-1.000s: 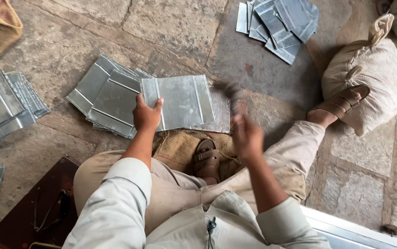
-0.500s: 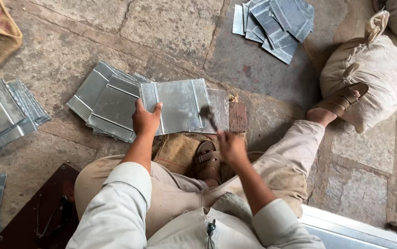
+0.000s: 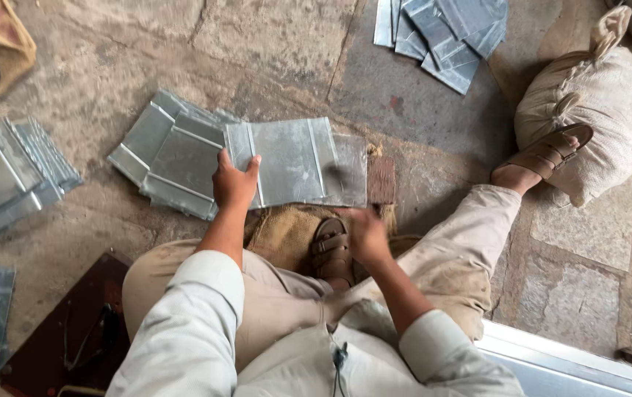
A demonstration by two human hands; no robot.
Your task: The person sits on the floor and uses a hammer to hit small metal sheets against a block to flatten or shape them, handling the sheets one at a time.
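I sit on a stone floor with one leg folded and the other stretched right. My left hand [image 3: 234, 184] presses down on the near left edge of a ribbed grey metal sheet [image 3: 286, 158] lying flat in front of me. My right hand [image 3: 367, 235], blurred with motion, grips the handle of a small hammer [image 3: 344, 180]. Its head is a dark smear over the sheet's right part. The sheet's right end rests by a brown block [image 3: 382, 180]. A burlap pad [image 3: 286, 228] lies under the sheet's near edge, next to my sandalled foot [image 3: 331, 246].
A pile of similar sheets [image 3: 176, 154] lies left of the held one, with more at the far left [image 3: 7, 176] and top [image 3: 441, 33]. A tied sack [image 3: 588, 110] sits by my outstretched foot. A dark red board [image 3: 59, 331] lies at lower left, a pale metal frame [image 3: 573, 360] at lower right.
My right hand swung the hammer down from a raised position onto the sheet's right part and now sits lower, nearer my foot. The left hand stayed on the sheet.
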